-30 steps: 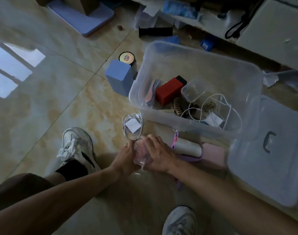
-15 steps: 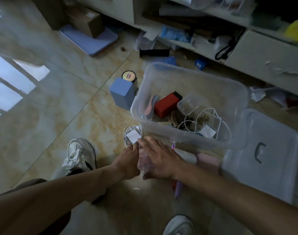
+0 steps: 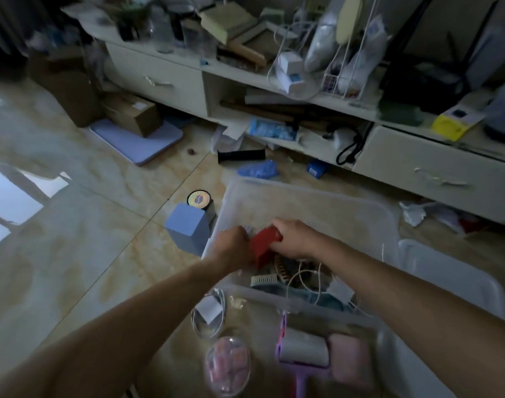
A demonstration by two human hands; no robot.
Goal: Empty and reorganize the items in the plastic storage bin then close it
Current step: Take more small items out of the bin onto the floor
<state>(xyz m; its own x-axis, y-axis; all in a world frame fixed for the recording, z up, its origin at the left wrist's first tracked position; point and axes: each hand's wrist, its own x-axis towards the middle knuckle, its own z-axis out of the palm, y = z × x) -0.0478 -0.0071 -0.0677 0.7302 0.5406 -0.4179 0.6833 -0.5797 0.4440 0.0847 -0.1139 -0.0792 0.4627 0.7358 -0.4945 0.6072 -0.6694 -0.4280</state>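
Observation:
The clear plastic storage bin [image 3: 346, 202] stands open on the floor in the middle of the head view. Both my hands reach inside it. My right hand [image 3: 295, 237] grips a red box [image 3: 264, 245] from the right. My left hand [image 3: 232, 245] holds the same box from the left, its fingers hidden behind it. Under my arms, combs [image 3: 270, 278], a white cable [image 3: 305, 278] and a white charger [image 3: 338, 291] lie in the bin. The bin's lid [image 3: 452, 280] lies on the floor to the right.
On the floor in front of the bin lie a clear oval case [image 3: 228, 366], a coiled cable with a white tag [image 3: 209, 311], a lint roller [image 3: 301, 351] and a pink block [image 3: 350, 360]. A blue box [image 3: 188, 228] and a round tin [image 3: 199, 199] stand left of the bin. A cluttered white cabinet [image 3: 435, 170] runs behind.
Both hands let go of the clear oval case, which now lies on the floor, and moved up into the bin onto the red box. The camera tilted up.

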